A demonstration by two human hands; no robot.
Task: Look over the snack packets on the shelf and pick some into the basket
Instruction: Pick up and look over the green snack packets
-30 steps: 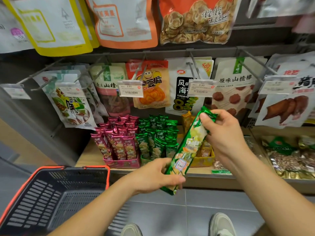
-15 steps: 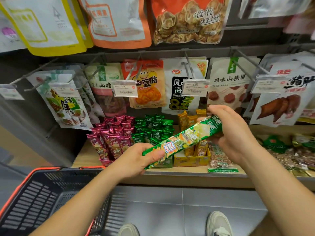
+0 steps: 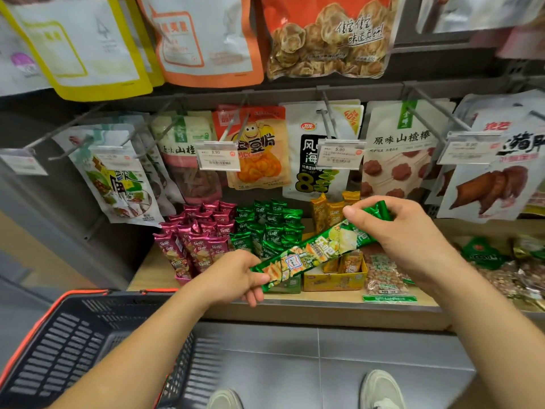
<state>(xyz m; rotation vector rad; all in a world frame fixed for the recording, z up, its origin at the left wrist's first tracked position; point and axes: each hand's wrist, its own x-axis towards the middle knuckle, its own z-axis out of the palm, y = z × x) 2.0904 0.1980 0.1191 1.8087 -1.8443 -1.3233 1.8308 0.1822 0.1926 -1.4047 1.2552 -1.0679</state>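
I hold a long green snack packet (image 3: 315, 250) in both hands in front of the shelf, tilted with its right end higher. My left hand (image 3: 233, 276) pinches its lower left end. My right hand (image 3: 404, 231) grips its upper right end. Behind it, on the wooden shelf (image 3: 153, 273), stand boxes of pink packets (image 3: 197, 240), green packets (image 3: 271, 228) and yellow packets (image 3: 333, 211). The black basket with an orange rim (image 3: 76, 349) hangs at the lower left under my left forearm and looks empty.
Hanging snack bags on metal pegs with price tags (image 3: 218, 156) fill the wall above the shelf. Peanut bags (image 3: 383, 276) and more packets (image 3: 501, 267) lie on the shelf at right. Grey tiled floor and my shoes (image 3: 380, 391) are below.
The packet has turned from nearly upright to nearly level, its label facing me. Both hands rose with it; my left hand slid to the left.
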